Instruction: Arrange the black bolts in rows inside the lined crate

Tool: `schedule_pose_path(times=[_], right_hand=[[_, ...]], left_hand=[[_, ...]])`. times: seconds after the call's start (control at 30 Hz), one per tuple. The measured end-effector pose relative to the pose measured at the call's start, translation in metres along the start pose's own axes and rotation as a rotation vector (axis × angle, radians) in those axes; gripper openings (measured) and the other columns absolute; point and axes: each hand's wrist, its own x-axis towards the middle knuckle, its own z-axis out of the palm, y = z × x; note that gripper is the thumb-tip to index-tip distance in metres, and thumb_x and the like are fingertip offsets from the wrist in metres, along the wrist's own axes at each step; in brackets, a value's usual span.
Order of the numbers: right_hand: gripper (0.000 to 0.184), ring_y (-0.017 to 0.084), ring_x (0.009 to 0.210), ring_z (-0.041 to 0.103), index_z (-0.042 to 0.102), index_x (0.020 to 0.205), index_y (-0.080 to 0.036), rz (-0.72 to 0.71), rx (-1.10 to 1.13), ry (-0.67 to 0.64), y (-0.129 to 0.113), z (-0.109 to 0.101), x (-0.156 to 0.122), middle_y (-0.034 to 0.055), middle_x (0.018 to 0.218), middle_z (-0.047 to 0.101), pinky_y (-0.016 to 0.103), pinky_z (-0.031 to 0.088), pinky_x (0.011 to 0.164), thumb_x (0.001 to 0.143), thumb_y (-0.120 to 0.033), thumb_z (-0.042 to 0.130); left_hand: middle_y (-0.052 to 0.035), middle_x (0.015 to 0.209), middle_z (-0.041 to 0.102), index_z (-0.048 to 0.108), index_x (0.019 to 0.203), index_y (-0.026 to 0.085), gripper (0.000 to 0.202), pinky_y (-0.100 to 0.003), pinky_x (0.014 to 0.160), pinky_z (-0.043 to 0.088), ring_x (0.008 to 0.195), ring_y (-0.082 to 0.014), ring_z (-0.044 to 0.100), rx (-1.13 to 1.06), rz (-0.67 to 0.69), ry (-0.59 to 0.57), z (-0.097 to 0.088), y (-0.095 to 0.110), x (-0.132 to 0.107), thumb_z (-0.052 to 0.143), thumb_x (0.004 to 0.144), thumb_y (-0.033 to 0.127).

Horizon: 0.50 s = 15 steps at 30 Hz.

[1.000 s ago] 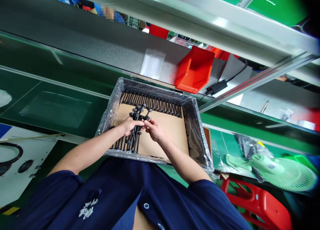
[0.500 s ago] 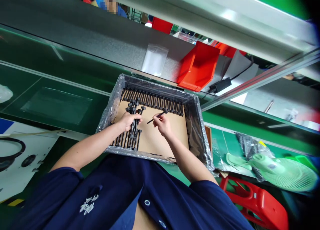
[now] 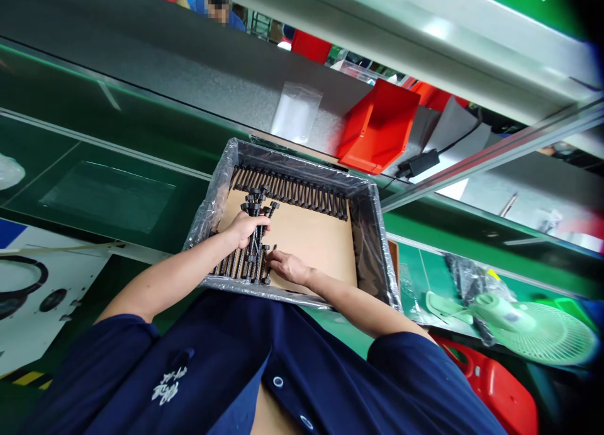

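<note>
My left hand (image 3: 242, 228) clenches a bundle (image 3: 256, 238), heads (image 3: 255, 199) away; my right hand (image 3: 289, 267) pinches a rod (image 3: 267, 275) near-to-far, open card (image 3: 314, 233) beyond.

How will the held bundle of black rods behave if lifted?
The bundle of black rods may splay or shed pieces: they sit at differing angles, with no tie visible. Rods seem stiff: shafts look straight. The wider heads might snag on neighbours.

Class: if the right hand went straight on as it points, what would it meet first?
Past the black rod at its fingertips, the right hand would probably meet the row of black rods to its left, though depth is unclear.
</note>
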Motion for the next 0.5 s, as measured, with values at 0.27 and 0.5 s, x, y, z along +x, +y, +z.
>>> schedule_pose_path(times=[0.27, 0.5], right_hand=[[0.024, 0.02, 0.092, 0.055, 0.064, 0.09, -0.016, -0.041, 0.157, 0.005, -0.009, 0.001, 0.003, 0.0116, 0.105, 0.059, 0.034, 0.048, 0.083, 0.094, -0.02, 0.04], [0.018, 0.017, 0.084, 0.055, 0.062, 0.087, -0.018, 0.055, 0.227, 0.057, -0.005, -0.009, 0.004, 0.0093, 0.102, 0.059, 0.032, 0.05, 0.08, 0.087, -0.016, 0.044]], left_hand=[[-0.0036, 0.056, 0.065, 0.061, 0.069, 0.013, 0.019, -0.023, 0.052, 0.049, 0.052, -0.0138, 0.062, -0.039, 0.042, -0.033, 0.0, -0.003, 0.001, 0.077, 0.059, 0.014], [-0.0054, 0.057, 0.066, 0.062, 0.07, 0.012, 0.018, -0.024, 0.052, 0.049, 0.052, -0.014, 0.062, -0.049, 0.034, -0.026, 0.0, -0.001, 0.0, 0.076, 0.06, 0.014]])
